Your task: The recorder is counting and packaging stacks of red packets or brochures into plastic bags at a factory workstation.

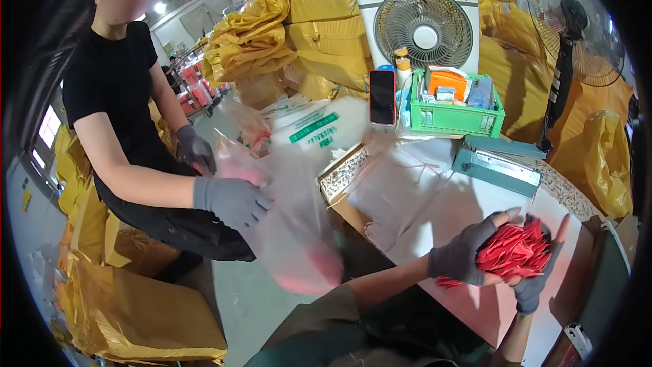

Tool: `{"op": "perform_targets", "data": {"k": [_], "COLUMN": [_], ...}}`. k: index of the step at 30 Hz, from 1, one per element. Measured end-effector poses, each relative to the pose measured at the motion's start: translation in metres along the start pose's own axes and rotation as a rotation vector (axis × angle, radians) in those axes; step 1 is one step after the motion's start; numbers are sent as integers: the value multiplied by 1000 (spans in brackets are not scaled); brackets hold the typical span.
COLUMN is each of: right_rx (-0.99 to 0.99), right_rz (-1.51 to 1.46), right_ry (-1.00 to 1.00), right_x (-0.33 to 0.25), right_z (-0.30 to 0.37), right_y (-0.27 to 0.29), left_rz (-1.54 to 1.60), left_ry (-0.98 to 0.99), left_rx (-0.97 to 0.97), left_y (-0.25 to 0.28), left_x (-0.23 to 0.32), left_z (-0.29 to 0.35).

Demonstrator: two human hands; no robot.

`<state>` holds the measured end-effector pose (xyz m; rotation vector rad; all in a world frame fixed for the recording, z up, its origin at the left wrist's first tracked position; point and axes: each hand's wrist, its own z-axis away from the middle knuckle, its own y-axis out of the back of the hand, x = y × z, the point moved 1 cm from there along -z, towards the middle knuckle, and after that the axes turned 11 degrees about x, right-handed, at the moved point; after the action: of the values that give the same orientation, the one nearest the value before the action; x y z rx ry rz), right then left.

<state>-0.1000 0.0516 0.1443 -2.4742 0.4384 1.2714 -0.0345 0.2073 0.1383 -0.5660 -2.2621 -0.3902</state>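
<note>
Red packets lie loosely piled between left hand and right hand, both half-open, cupped around them, above the tabletop near its right edge. Some may slip out if the hands separate.

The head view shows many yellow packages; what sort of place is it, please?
Probably a packing workshop or warehouse. Stacked yellow bundles, a held bunch of small red pieces and what looks like a bag sealer suggest this.
</note>
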Motion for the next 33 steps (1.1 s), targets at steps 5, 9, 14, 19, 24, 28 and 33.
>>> {"op": "perform_targets", "data": {"k": [5, 9, 14, 19, 24, 28, 33], "right_rx": [147, 304, -231, -765, -838, -758, -780], "right_rz": [-6, -48, -187, -145, -36, 1, -29], "right_ry": [161, -87, -591, -474, -609, -678, -667], "right_x": [-7, -53, 12, 47, 90, 108, 105], "right_z": [3, 43, 45, 21, 28, 31, 29], "right_y": [-21, -42, -8, -41, -74, -69, -88], "left_rz": [36, 206, 687, 489, 145, 521, 351], "left_ry": [2, 375, 665, 766, 72, -616, -310], "left_rx": [75, 16, -113, 55, 80, -328, -586], "left_y": [-15, -11, -12, 4, 141, 170, 180], "left_x": [5, 47, -26, -52, 123, 201, 208], "left_z": [-4, 23, 84, 115, 67, 40, 62]}}
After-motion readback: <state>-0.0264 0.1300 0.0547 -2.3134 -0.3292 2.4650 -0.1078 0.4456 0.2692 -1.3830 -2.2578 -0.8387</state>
